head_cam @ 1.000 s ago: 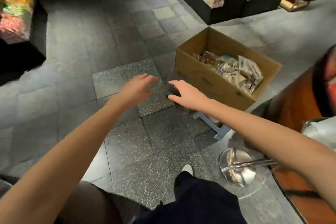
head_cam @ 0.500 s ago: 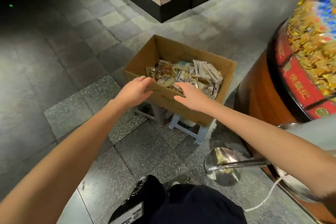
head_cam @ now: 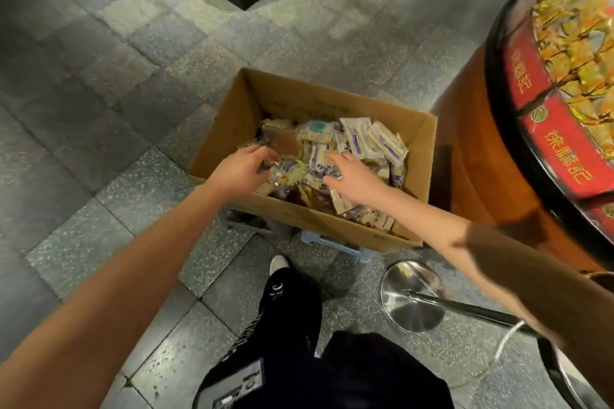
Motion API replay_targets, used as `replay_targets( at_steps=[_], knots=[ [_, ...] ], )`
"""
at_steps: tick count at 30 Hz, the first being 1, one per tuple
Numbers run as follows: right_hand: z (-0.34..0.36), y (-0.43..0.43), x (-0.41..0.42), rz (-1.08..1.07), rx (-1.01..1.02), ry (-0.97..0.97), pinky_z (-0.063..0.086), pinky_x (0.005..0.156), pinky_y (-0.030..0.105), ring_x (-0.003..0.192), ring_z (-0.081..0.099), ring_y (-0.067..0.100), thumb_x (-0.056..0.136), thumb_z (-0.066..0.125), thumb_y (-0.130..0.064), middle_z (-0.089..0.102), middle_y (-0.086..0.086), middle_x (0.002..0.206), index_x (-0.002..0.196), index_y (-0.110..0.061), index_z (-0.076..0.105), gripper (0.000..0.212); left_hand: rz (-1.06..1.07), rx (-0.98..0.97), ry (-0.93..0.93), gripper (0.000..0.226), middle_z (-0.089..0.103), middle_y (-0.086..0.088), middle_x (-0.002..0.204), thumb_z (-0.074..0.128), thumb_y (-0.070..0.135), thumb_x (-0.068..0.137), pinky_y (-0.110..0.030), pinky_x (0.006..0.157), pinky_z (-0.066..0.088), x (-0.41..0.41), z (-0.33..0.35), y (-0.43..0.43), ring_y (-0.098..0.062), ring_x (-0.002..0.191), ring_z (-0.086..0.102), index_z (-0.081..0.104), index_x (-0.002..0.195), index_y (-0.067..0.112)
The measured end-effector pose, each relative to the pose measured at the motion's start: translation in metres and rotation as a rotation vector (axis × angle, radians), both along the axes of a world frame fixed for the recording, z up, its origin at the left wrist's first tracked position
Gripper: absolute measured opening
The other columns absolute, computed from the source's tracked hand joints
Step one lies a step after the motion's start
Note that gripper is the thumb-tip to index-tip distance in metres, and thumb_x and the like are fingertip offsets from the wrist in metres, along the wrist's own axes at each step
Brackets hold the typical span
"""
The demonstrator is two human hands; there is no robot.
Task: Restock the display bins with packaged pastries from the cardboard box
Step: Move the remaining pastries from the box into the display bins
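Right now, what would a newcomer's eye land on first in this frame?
The open cardboard box at centre, heaped with packaged pastries, draws the eye, with both hands inside it. The left hand curls its fingers over packets at the near-left side, and the right hand lies spread on the pile. At the right edge, a red-banded round display bin full of gold-wrapped sweets glows brightly.

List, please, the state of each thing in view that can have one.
box: open on top, partly full, resting on a stool
pastries: packaged, heaped loose in the box
left hand: in the box, fingers curled on pastries
right hand: in the box, fingers straight, touching pastries
bin: filled with wrapped goods
stool: upright under the box
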State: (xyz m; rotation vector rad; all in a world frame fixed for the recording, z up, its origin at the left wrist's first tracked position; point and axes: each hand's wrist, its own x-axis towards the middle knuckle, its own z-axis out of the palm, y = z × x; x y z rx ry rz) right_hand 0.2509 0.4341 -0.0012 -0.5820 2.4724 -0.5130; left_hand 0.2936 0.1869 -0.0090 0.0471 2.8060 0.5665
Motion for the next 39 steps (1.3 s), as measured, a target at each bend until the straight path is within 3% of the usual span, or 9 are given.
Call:
replay_targets(
  at_steps=[7,18,23,28,33,39],
  knots=[
    [-0.034,-0.040,-0.062,0.029,0.074,-0.029,0.040,0.104,0.035,0.131,0.045,0.027,0.101,0.049,-0.034,0.037,0.010,0.150,0.151,-0.016,0.028,0.058,-0.067,0.005,-0.108,0.041,0.052,-0.002,0.136,0.059,0.023,0.096,-0.039,0.095,0.048,-0.078,-0.041,-0.054,-0.024,0.120,0.054,0.050,0.136,0.023],
    [-0.115,-0.079,-0.120,0.075,0.043,-0.160,0.040,0.102,0.037,0.132,0.044,0.027,0.100,0.050,-0.030,0.034,0.010,0.152,0.152,-0.015,0.028,0.058,-0.028,0.055,-0.280,0.040,0.053,-0.005,0.135,0.061,0.021,0.093,-0.038,0.095,0.047,-0.120,-0.124,-0.077,-0.026,0.121,0.052,0.053,0.133,0.020],
    [-0.159,-0.097,-0.142,0.153,0.028,-0.212,0.041,0.103,0.037,0.132,0.044,0.027,0.100,0.050,-0.031,0.033,0.008,0.153,0.153,-0.019,0.027,0.059,0.062,0.034,-0.406,0.047,0.055,-0.009,0.133,0.062,0.026,0.094,-0.044,0.097,0.049,-0.121,-0.166,-0.085,-0.028,0.118,0.054,0.047,0.138,0.021],
    [-0.201,-0.118,-0.168,0.218,-0.006,-0.180,0.047,0.101,0.038,0.121,0.054,0.025,0.098,0.053,-0.031,0.043,0.009,0.144,0.150,-0.016,0.032,0.058,0.131,0.047,-0.499,0.055,0.056,-0.014,0.131,0.063,0.027,0.094,-0.037,0.089,0.050,-0.129,-0.201,-0.088,-0.028,0.109,0.059,0.042,0.144,0.018],
    [-0.242,-0.129,-0.175,0.321,0.001,-0.194,0.053,0.087,0.039,0.108,0.058,0.024,0.099,0.052,-0.029,0.048,0.008,0.135,0.148,-0.020,0.035,0.053,0.129,0.053,-0.669,0.067,0.057,-0.015,0.129,0.064,0.036,0.093,-0.043,0.094,0.048,-0.130,-0.231,-0.089,-0.030,0.112,0.057,0.030,0.149,0.022],
    [-0.281,-0.134,-0.183,0.417,-0.070,-0.157,0.044,0.091,0.036,0.117,0.050,0.026,0.098,0.054,-0.024,0.056,0.009,0.132,0.146,-0.026,0.040,0.050,0.180,0.089,-0.850,0.081,0.046,-0.015,0.145,0.064,0.051,0.089,-0.034,0.093,0.040,-0.126,-0.258,-0.097,-0.032,0.126,0.049,0.021,0.153,0.025]
  ],
)
